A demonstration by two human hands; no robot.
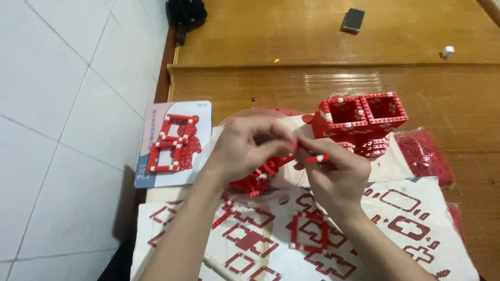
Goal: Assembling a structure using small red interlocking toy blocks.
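Red and white small plastic bricks, joined into a short bar point(316, 158), are pinched between the thumb and fingertips of the right hand point(333, 174). The fingers of the left hand point(249, 145) are curled narrow and meet the right ones at the bar's left end; what exactly is gripped there is hidden. Just under the hands, a loose heap of red brick pieces point(256, 179) is seen on a clear round plastic dish point(245, 115).

As a judgement, the work is partly done: a red brick structure with two open square compartments point(362, 118) is already standing behind the right hand, and both compartments look empty. More parts remain to be joined, because a clear plastic bag of small red bricks point(424, 156) lies beside it, seemingly well filled. A white paper sheet with red building diagrams point(396, 218) is spread below the wrists, and a printed card showing the red model point(174, 143) lies to the left on the wooden board point(291, 86).
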